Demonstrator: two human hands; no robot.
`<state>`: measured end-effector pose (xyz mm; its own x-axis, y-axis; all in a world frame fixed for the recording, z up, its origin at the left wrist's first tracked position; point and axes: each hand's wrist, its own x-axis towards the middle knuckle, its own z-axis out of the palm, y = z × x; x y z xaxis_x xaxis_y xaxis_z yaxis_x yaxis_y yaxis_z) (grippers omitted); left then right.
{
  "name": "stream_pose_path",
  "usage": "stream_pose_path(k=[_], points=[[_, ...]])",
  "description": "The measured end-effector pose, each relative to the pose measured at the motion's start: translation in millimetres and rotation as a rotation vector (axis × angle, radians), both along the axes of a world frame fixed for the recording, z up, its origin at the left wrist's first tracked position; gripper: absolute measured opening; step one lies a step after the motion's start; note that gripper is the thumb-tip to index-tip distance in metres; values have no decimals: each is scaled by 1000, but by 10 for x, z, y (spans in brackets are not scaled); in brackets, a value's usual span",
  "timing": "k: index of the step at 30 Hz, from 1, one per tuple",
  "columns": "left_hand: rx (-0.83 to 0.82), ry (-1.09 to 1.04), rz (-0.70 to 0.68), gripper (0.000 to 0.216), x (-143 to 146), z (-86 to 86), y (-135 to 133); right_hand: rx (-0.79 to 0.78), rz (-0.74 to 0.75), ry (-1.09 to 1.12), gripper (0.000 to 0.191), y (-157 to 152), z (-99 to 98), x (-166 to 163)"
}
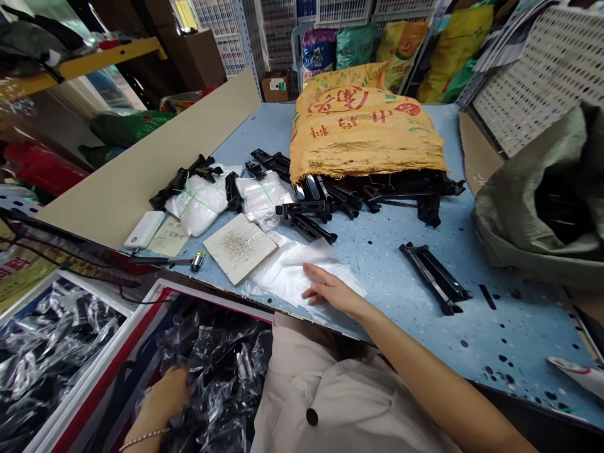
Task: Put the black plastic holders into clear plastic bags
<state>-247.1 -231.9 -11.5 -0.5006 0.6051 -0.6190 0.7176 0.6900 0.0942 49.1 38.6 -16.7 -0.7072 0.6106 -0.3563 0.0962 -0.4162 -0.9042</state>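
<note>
My right hand (333, 290) rests at the table's front edge, over a flat pile of thin clear plastic bags (283, 272). Its fingers are spread and touch the top bags. Down at the left, my left hand (168, 391) is over a bin holding black parts in clear plastic bags (226, 352); it is blurred and its fingers are hidden. A square white tile (240, 248) lies beside the bag pile. Right of my right hand are two black folding brackets (434, 277) lying side by side. More black brackets (325, 195) spill from a yellow woven sack (368, 129).
Two tied white plastic bundles (201, 204) lie behind the tile. A small hammer-like tool (174, 260) and a white power bank (145, 229) are at the left edge. A grey-green sack (523, 207) stands right. A second bin of bagged parts (51, 352) is lower left.
</note>
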Motion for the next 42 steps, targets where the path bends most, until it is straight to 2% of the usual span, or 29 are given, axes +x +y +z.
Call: stream_pose_path(k=[1, 3, 5, 7, 9, 11, 13, 16, 19, 22, 26, 29, 32, 34, 36, 38, 42], points=[[81, -15, -24, 28, 110, -31, 104, -14, 14, 22, 61, 35, 16, -84], [359, -182, -75, 29, 478, 1, 435, -42, 65, 47, 60, 119, 54, -238], [664, -403, -186, 25, 966, 76, 876, -77, 107, 53, 56, 215, 96, -348], [897, -515, -300, 23, 1441, 108, 1339, -93, 85, 64, 49, 307, 141, -376], [970, -473, -348, 29, 1784, 76, 1741, -74, -8, 78, 40, 382, 189, -282], [964, -495, -261, 18, 1940, 12, 2025, -24, -126, 76, 32, 421, 232, -55], [951, -561, -154, 9, 1932, -39, 2182, 25, -228, 48, 29, 405, 261, 261], [951, -654, -67, 20, 1803, -58, 2253, 50, -328, -25, 30, 262, 264, 700], [940, -738, 21, 29, 1756, -50, 2255, 43, -342, -83, 34, 54, 227, 841], [925, -798, 79, 32, 1822, -53, 2264, 68, -316, -109, 37, -79, 176, 679], [920, -837, 106, 23, 1900, -48, 2271, 146, -336, -158, 35, -61, 113, 402], [923, -854, 122, 16, 1936, -21, 2254, 188, -355, -127, 34, 19, 96, 346], [915, -839, 125, 26, 1988, -1, 2247, 265, -345, -81, 35, 81, 109, 380], [910, -822, 140, 25, 2007, -4, 2261, 233, -321, -52, 37, 97, 122, 419], [908, -825, 161, 17, 1995, -16, 2284, 126, -317, -24, 40, 95, 125, 454], [908, -848, 168, 21, 1957, -30, 2304, 52, -340, -12, 39, 80, 114, 473], [915, -864, 170, 21, 1901, -38, 2307, 32, -382, -13, 31, 50, 68, 434]])
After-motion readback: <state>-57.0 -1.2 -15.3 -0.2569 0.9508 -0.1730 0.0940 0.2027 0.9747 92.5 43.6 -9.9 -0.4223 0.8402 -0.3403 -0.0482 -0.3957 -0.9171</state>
